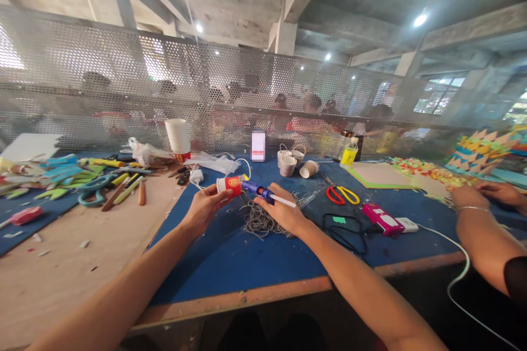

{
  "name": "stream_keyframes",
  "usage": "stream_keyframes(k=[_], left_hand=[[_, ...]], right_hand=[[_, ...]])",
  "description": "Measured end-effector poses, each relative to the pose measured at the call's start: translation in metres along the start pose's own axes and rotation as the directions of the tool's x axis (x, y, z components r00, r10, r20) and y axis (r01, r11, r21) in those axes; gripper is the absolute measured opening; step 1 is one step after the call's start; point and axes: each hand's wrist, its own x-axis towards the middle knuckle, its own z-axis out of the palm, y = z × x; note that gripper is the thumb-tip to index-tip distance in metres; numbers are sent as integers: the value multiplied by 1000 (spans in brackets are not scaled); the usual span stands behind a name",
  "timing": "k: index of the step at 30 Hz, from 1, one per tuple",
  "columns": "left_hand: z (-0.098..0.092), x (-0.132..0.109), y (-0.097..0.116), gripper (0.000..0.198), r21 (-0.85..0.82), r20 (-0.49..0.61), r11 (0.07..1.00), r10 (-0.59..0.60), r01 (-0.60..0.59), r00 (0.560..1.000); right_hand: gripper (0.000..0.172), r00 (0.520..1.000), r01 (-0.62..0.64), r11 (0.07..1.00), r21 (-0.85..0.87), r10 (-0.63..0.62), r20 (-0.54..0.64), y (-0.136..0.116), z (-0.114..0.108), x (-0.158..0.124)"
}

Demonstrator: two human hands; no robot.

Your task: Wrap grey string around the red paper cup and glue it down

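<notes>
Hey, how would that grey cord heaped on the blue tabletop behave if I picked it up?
The grey cord would probably droop, since it lies in loose curves. It may come up in a tangle, as its loops overlap.

No text can be read (the held cup [231,186] included).

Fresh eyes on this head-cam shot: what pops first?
Probably the red-and-white paper cup in the left hand, mid-frame, with the blue glue gun in the right hand pointing at it. Next, the tangled heap of grey cord just below on the blue tabletop. Then the red-and-yellow-handled scissors, right of the hands.
</notes>
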Motion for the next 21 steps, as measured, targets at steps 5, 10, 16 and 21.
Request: stream_keyframes(k=[5,10,16,21], left_hand=[[1,-1,0,39,24,28,1000,16,-17,999],[3,-2,2,38,-8,-1,1000,-6,6,1000],[5,-3,5,36,-65,-6,997,-33,33,999],[4,-3,5,33,-106,7,994,-32,32,999]], right_hand=[[28,998,-5,998,62,9,-59,5,3,1],[34,995,-66,965,254,82,-53,11,0,3],[32,973,-216,972,89,222,-62,18,-10,8],[32,954,-296,948,-116,285,-96,36,-26,11]])
